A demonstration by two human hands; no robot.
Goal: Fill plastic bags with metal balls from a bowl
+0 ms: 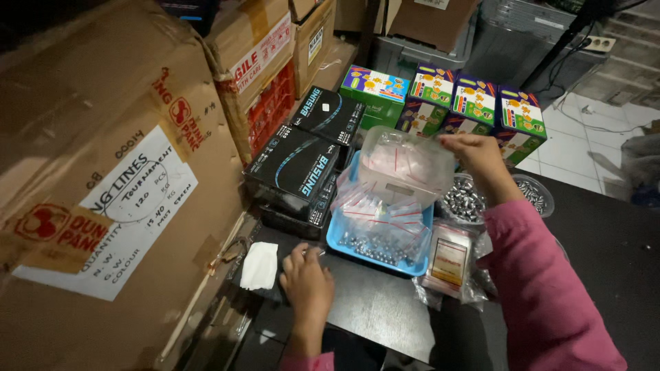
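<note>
Several big cardboard cartons [103, 206] fill the left, with black boxes [295, 172] and colourful boxes [467, 103] farther off, all around a dark table [385, 309]. Right of centre sits a blue tray [342, 240] of small metal balls and zip bags; above it the right hand [478, 154] pinches a clear plastic bag [402, 165]. Nearer, the left hand [307, 278] rests curled on the table beside a white tissue [259, 265], its grip hidden.
</note>
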